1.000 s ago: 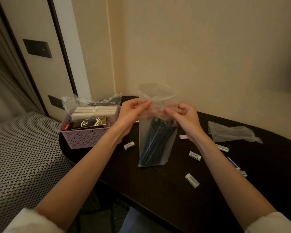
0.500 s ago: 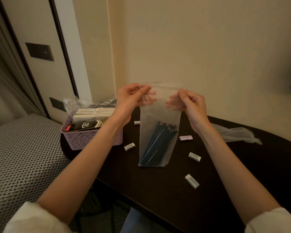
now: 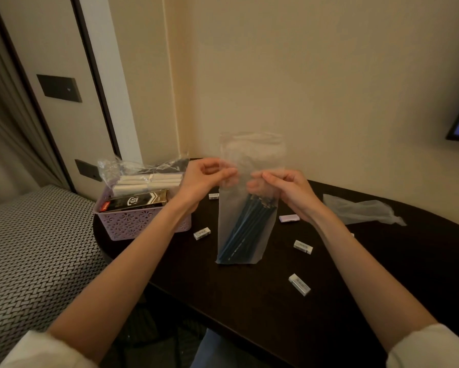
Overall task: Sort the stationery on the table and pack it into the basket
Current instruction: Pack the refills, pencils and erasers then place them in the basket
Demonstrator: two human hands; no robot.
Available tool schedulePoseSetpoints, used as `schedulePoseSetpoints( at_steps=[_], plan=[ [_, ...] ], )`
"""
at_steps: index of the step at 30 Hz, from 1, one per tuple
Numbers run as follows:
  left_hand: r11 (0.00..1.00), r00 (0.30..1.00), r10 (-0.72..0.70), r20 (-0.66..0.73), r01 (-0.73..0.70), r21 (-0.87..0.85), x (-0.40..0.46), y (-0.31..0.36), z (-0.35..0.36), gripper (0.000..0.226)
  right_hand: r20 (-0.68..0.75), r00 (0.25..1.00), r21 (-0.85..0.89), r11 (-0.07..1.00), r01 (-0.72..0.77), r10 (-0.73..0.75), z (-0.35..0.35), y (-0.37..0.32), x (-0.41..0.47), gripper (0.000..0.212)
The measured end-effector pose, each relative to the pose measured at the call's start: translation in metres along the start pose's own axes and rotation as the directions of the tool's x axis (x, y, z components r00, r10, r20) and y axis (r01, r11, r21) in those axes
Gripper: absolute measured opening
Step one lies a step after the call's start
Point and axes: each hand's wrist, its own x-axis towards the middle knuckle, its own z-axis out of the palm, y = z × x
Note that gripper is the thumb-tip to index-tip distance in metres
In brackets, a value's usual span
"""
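Both hands hold a clear plastic bag [image 3: 245, 208] upright over the dark table [image 3: 249, 301], its bottom edge at or just above the tabletop. The left hand [image 3: 204, 176] pinches the bag's left edge between thumb and curled fingers, and the right hand [image 3: 289, 191] pinches its right side at about the same height, with the bag's empty top standing above both. Inside, a bundle of dark blue pencils [image 3: 245, 229] leans diagonally, lower ends in the bottom left corner. To the left, a lilac lattice basket [image 3: 133, 224] sits on the table, holding a black and gold box [image 3: 135, 202] printed "0.5" with a red tab at its left end, white sticks [image 3: 149, 181] behind it and crumpled clear wrap [image 3: 122, 166] on top. Small white erasers [image 3: 299, 284] lie scattered around the bag; their labels are too small to read. A lilac eraser [image 3: 289, 218] lies beside the right wrist, and an empty plastic bag [image 3: 361, 212] lies further right.
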Motion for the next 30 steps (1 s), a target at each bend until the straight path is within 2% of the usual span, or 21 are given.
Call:
schedulePoseSetpoints(
  at_steps=[4,8,10,13,18,21,24,26,28,30],
  plan=[
    [1.0,1.0,0.018,-0.018,-0.018,0.016,0.003,0.001,-0.006,0.009,0.001,1.0,0.026,1.0,-0.01,0.01,-0.01,-0.008,0.003,0.029],
    [0.995,0.998,0.058,0.039,-0.061,0.085,0.007,0.008,-0.005,0.014,0.043,0.999,-0.019,1.0,0.009,-0.009,-0.016,-0.01,0.003,0.031],
    [0.993,0.996,0.072,0.057,-0.077,0.094,0.008,0.009,-0.005,0.017,0.062,0.998,0.039,0.999,-0.012,0.009,-0.018,-0.011,0.001,0.031],
    [0.999,0.998,0.05,0.047,-0.051,0.018,0.006,0.007,-0.005,0.02,0.064,0.997,0.184,0.981,-0.059,0.048,-0.02,-0.011,-0.001,0.032],
    [0.999,0.999,0.021,0.045,-0.018,-0.051,0.002,0.01,-0.005,0.042,0.033,0.999,0.236,0.971,-0.037,0.03,-0.017,-0.013,-0.002,0.044],
    [0.998,0.997,0.032,0.071,-0.028,-0.059,0.003,0.013,-0.005,0.051,0.016,1.0,0.256,0.966,-0.028,0.025,-0.015,-0.014,-0.001,0.042],
    [0.997,0.997,0.035,0.072,-0.03,-0.072,0.005,0.013,-0.005,0.053,-0.009,1.0,0.228,0.974,0.01,-0.008,-0.016,-0.011,0.001,0.044],
    [0.998,0.997,0.057,0.041,-0.058,0.004,0.004,0.014,-0.002,0.035,-0.015,0.999,0.209,0.977,0.034,-0.031,-0.017,-0.008,0.002,0.04],
    [0.987,0.996,0.085,0.032,-0.089,0.136,0.002,0.016,0.001,0.012,-0.036,0.998,0.085,0.995,0.05,-0.047,-0.018,-0.007,0.004,0.023],
    [0.975,0.99,0.096,0.105,-0.114,0.188,0.002,0.016,0.001,0.019,-0.058,0.997,-0.093,0.994,0.049,-0.055,-0.019,-0.006,0.004,0.009]
  ],
)
